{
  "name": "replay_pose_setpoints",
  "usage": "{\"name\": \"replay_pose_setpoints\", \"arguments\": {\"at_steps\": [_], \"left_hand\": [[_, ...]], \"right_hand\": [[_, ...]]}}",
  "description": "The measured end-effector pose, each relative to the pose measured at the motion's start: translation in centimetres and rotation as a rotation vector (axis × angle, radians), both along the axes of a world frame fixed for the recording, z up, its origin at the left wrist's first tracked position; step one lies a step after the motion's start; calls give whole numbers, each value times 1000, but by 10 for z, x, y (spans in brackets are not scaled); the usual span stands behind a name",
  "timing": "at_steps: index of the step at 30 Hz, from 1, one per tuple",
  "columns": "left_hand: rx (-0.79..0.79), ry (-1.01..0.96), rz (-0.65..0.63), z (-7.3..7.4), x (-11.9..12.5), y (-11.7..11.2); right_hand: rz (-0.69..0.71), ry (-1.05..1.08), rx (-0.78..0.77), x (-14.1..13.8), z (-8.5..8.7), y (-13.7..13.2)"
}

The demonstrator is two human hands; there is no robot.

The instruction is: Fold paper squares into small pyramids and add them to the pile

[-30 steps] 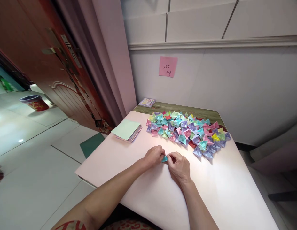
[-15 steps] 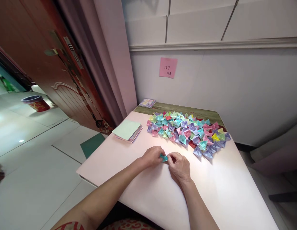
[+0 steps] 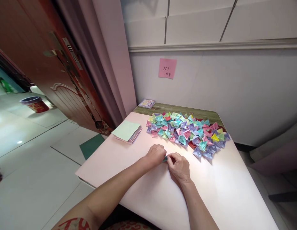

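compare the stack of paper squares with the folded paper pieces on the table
The stack of paper squares is flat, unfolded sheets; the folded paper pieces are creased into pointed shapes. The stack is one pile, pale green on top; the folded pieces spread wide in many colours. Both lie on the table.

Pink sticky note on wall, high above and well beyond left grip and right grip: handwritten "357", second line under it illegible. Card pack at far counter edge, beyond left grip: print too small to read.
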State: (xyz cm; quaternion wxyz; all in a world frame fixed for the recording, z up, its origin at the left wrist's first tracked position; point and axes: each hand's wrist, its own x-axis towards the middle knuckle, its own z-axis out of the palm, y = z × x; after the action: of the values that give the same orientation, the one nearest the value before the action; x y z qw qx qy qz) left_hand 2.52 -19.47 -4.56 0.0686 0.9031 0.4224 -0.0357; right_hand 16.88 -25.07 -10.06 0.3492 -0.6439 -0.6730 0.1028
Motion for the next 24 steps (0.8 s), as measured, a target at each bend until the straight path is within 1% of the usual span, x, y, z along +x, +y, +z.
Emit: {"name": "replay_pose_setpoints", "arguments": {"at_steps": [2,4,8,10,12,14,16,18,21,24], "left_hand": [[81,-4,-30,-3,4,-3],[117,16,-57,-5,9,-4],[61,148,-55,-4,22,-4],[47,173,-51,-3,26,-3],[49,175,-55,-1,27,-4],[52,177,-64,0,27,-5],[47,186,-87,2,26,-7],[39,204,-122,4,25,-9],[17,221,-153,8,22,-11],[-12,208,-154,13,19,-11]], "right_hand": [[-2,-8,1,0,0,0],[-3,-12,-4,0,1,0],[-13,-22,-33,0,2,0],[-19,-6,-35,0,2,0],[-21,70,-18,1,1,1],[-46,220,11,3,-1,3],[-99,378,36,5,-4,5],[-157,474,46,7,-6,6],[-198,504,46,8,-8,7],[-197,498,47,7,-8,7]]}}
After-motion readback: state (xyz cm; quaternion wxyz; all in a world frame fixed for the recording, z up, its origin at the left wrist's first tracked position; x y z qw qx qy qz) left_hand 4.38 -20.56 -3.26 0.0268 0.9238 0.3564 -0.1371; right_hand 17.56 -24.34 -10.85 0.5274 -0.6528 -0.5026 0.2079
